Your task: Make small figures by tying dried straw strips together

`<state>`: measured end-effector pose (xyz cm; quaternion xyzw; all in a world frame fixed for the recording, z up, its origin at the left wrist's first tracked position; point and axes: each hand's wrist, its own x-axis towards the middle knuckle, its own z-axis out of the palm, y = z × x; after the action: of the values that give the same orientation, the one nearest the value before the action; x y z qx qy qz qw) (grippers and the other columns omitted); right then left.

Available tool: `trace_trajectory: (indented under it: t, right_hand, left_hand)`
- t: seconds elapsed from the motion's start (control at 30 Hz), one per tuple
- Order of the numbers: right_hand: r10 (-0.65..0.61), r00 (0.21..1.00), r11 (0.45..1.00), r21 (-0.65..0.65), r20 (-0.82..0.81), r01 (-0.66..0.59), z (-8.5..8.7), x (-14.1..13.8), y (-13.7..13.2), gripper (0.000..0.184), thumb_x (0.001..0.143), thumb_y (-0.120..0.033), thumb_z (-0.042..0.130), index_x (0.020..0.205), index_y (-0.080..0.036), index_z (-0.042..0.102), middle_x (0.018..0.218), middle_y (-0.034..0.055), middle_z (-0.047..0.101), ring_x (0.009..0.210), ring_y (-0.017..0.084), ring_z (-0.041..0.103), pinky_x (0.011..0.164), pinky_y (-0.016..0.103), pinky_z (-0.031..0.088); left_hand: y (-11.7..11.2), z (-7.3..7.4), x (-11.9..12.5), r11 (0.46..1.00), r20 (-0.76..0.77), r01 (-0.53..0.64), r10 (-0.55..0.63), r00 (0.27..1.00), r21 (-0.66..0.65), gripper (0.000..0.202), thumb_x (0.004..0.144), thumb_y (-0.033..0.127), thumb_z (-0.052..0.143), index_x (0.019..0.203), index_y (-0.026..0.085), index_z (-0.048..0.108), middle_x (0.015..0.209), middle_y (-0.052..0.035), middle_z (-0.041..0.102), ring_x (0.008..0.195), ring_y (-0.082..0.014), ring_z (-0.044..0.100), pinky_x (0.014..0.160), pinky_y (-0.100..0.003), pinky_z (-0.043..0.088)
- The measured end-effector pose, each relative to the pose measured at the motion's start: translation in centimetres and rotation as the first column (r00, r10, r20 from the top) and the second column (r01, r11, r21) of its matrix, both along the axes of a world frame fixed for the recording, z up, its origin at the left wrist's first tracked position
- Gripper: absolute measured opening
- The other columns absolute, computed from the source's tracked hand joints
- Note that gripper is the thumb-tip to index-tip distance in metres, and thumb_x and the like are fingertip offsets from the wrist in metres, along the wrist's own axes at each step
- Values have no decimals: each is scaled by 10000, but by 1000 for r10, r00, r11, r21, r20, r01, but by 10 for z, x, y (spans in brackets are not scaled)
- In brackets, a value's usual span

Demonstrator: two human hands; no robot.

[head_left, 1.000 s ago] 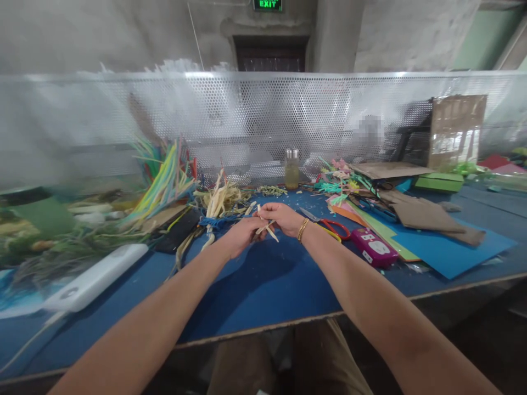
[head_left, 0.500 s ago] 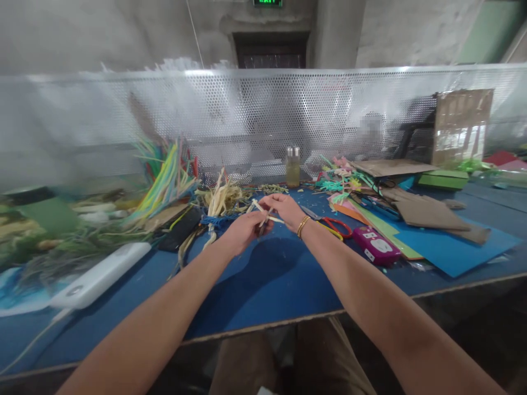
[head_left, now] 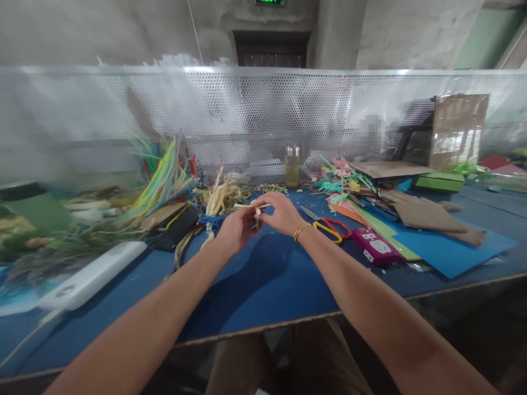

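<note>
Above the blue tabletop, my left hand (head_left: 239,227) and my right hand (head_left: 279,213) meet at the fingertips. Between them are thin pale strips (head_left: 246,206), crossed or folded over each other, which look like straw or husk. Both hands are closed in a pinch on these strips. How the strips cross is partly hidden by the fingers. Just behind my left hand lies a bundle of dry husk strips (head_left: 218,200) tied with blue string. Scissors (head_left: 332,229) with red and yellow handles rest to the right of my right hand.
A purple case (head_left: 375,246) and blue paper sheet (head_left: 457,247) lie right, under brown cardboard pieces (head_left: 428,208). A bottle (head_left: 292,167) stands behind my hands. At left are a white power strip (head_left: 94,274) and colourful pipe-cleaner-like stems (head_left: 164,175). A perforated metal screen (head_left: 255,109) closes the back.
The pale strips have turned: the piece that slanted down to the right now lies nearly level. Both hands have shifted slightly left and stay together.
</note>
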<state>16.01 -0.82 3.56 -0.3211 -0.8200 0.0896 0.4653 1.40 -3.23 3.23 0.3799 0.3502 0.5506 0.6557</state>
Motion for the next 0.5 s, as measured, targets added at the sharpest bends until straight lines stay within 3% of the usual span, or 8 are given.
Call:
trace_trajectory:
  t: [0.17,0.33,0.5]
  right_hand:
    - [2,998,999,-49,-59,-5,2,1,2,72,763,-190,696,809,-232,732,913,40,689,923,194,599,901,354,414]
    - [12,999,993,-119,-47,-17,3,6,5,100,806,-214,659,843,-240,749,902,30,710,897,176,630,854,318,454]
    - [9,1000,988,-154,-23,-12,1,8,9,101,782,-207,671,857,-205,738,895,26,719,861,155,648,812,284,474]
  left_hand:
    - [3,-6,0,990,-111,37,-22,994,134,75,692,168,586,750,141,623,693,-36,595,638,-138,538,592,-265,432]
    - [4,-9,-1,990,-157,-2,24,987,142,110,654,160,642,758,130,628,751,-38,607,680,-132,559,632,-260,443]
    - [5,-12,-1,980,-271,33,22,962,194,122,649,170,678,756,130,638,703,-16,574,639,-115,529,610,-248,413]
